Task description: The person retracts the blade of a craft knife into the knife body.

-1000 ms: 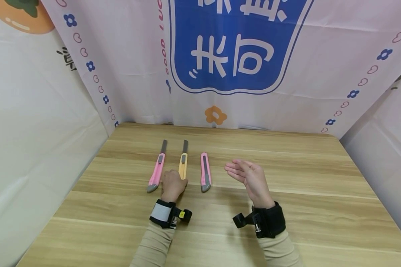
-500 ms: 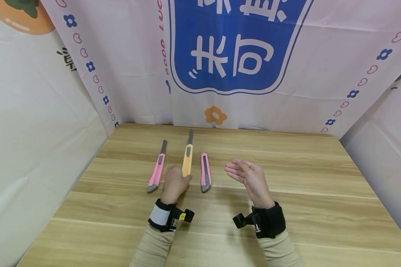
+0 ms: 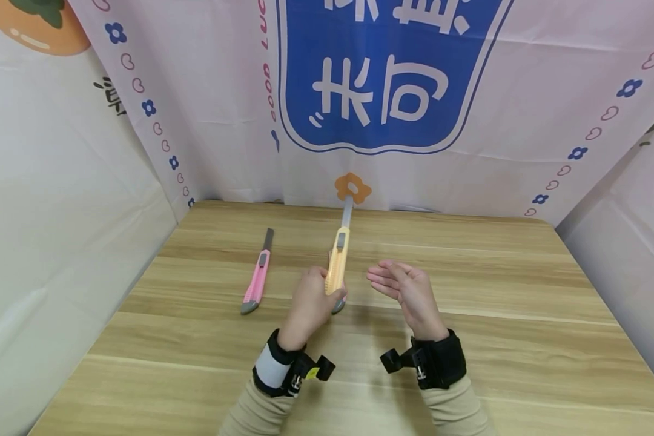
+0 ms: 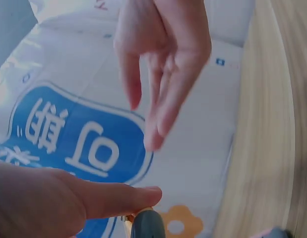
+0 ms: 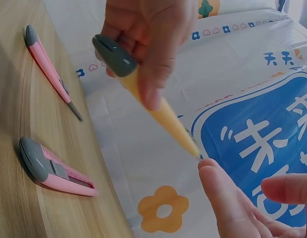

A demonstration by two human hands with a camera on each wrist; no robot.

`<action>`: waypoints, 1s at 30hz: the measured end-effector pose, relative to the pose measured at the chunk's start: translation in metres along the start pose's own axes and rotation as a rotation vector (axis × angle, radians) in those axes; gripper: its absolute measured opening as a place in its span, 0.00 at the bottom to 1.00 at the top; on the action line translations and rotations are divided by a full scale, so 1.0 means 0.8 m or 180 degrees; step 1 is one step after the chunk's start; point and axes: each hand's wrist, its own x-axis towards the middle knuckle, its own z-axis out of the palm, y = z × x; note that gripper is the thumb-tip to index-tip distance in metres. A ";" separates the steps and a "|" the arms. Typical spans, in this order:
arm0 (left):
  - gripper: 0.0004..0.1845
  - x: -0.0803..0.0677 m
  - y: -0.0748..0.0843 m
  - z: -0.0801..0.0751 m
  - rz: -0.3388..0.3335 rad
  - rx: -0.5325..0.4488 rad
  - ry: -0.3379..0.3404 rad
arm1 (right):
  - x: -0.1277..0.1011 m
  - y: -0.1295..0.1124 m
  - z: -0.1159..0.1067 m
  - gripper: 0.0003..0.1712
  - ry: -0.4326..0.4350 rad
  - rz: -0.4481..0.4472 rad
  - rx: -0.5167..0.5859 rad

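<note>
Where the printed cloth backdrop [image 3: 469,121] hangs behind everything, its blue panel [image 3: 387,79] bears large white Chinese characters, cut off at the top, and a strip of red letters at its left edge reads partly "GOOD LUC"; an orange flower [image 3: 352,188] is printed below the panel. Beneath it lies the wooden table [image 3: 496,303]. Over the table's middle the left hand [image 3: 312,304] has its fingers and thumb curled round the grey butt end of the yellow utility knife [image 3: 338,261], which is lifted off the table, its blade out and pointing away towards the backdrop. The right hand [image 3: 406,290] hovers just beside the knife with its fingers loosely straight and pointing left, holding nothing. A pink utility knife [image 3: 257,280] lies flat on the table to the left, blade extended. In the right wrist view a second pink utility knife [image 5: 51,168] lies on the table below the lifted one, its blade drawn in.
</note>
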 end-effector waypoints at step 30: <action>0.35 -0.027 0.034 0.040 0.0842 -0.0019 -0.0153 | 0.001 -0.004 -0.004 0.23 0.0197 0.0078 -0.0174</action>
